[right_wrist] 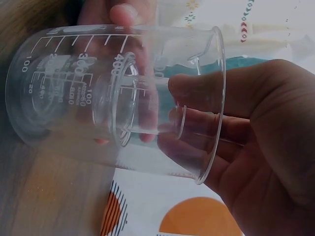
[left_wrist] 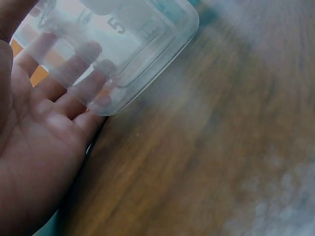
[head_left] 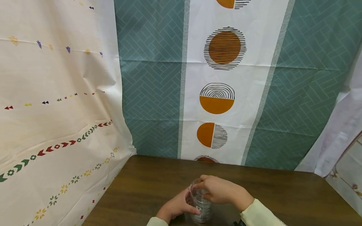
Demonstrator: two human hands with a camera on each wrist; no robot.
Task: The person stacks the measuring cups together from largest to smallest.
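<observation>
A large clear glass beaker (head_left: 201, 211) with white volume marks stands on the table in the head view. My left hand (head_left: 181, 203) grips it from outside, thumb in front and fingers round the far side. Smaller beakers are nested within; the right wrist view shows a middle one's rim (right_wrist: 117, 123) and the smallest beaker (right_wrist: 156, 115) nearest the opening. Reaching in over the large rim, my right hand (head_left: 217, 190) pinches the smallest beaker near its lip between thumb and fingers. In the left wrist view, the large beaker's base (left_wrist: 162, 64) shows beside my left palm (left_wrist: 39, 132).
The brown wooden table (head_left: 158, 175) runs back to a teal and white patterned cloth (head_left: 152, 94). On the left hangs a cream cloth (head_left: 56, 125) with small coloured motifs, and a pale cloth (head_left: 328, 147) hangs at the right edge.
</observation>
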